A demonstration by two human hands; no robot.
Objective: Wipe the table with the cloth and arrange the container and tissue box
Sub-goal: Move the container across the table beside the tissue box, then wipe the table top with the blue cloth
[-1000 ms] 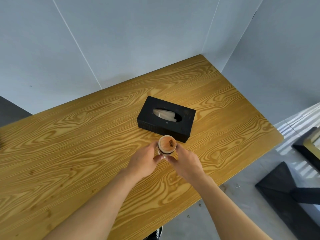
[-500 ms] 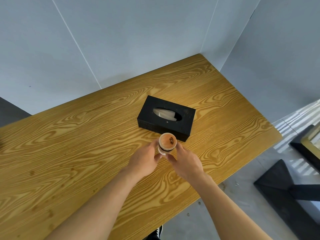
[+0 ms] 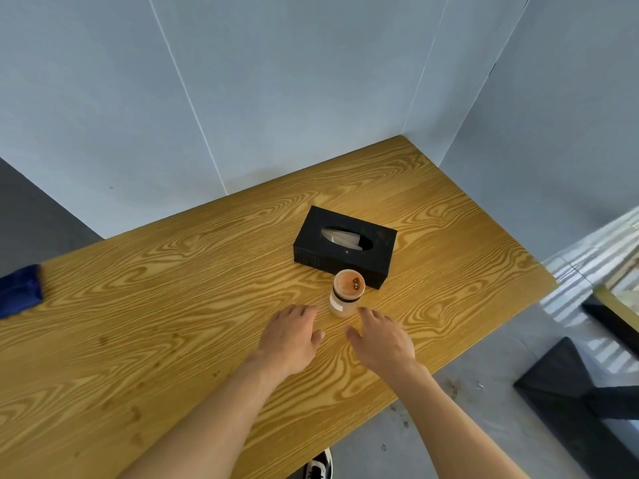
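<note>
Near the bench (image 3: 173, 323) front edge, container (image 3: 346, 294) stands upright just beside tissue box (image 3: 345, 247), prob. grouped w/ it. We see left hand (image 3: 288, 337) & right hand (image 3: 382, 338) loose-fingered, holding nothing; blue cloth (image 3: 19, 290) sits far left.

**Colours on and around the table**

The golden-yellow wooden table (image 3: 145, 305) shows bold swirling brown grain, with a few darker specks near its left. The matte black rectangular tissue box (image 3: 340, 257) holds a white tissue (image 3: 340, 236) in its oval slot. The pale translucent cylindrical container (image 3: 344, 299) carries a black band and a light wooden lid (with a small brown mark). A deep blue cloth (image 3: 19, 290) lies far left. The walls (image 3: 276, 81) are pale blue-grey.
</note>
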